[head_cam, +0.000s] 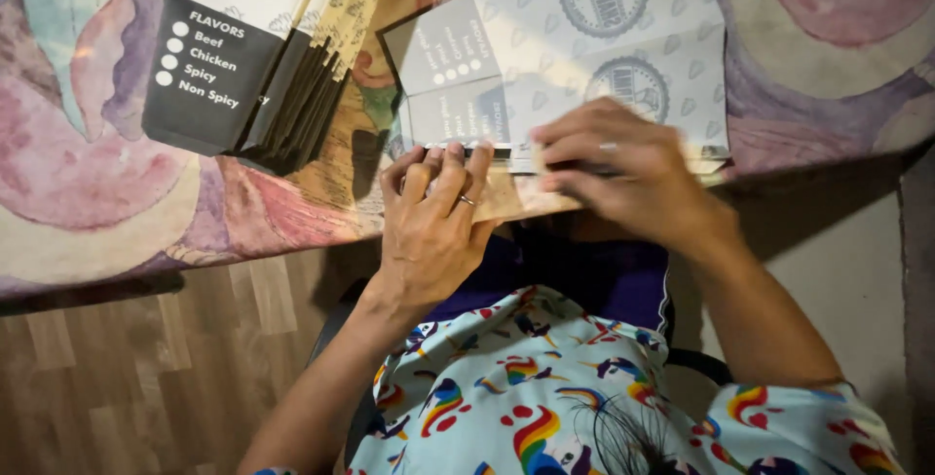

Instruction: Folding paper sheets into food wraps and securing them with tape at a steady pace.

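1. The flat carton sheet (pixel 584 56) lies on the table (pixel 88 202), at its near edge.
2. The stack of folded cartons (pixel 258 56) lies left of the sheet, just beside it.
3. Both hands rest on the sheet's near edge: left hand (pixel 433 222) at its left end, right hand (pixel 618 168) right of it.

Your table (pixel 88 192) wears a cloth printed in big swirls of pink, purple, teal and cream, and its near edge runs just past your fingertips. Straight beyond your hands lies a pile of flat paper bags (pixel 584 56), pale grey with a small repeating pattern, a round emblem and a dark panel at its left end; its near edge reaches the table's rim under your fingers. Up and to the left of your left hand (pixel 429 217) sits a second stack (pixel 253 46), fanned so that brown and black edges show, its top bag white with a black panel. The two piles lie close but apart.
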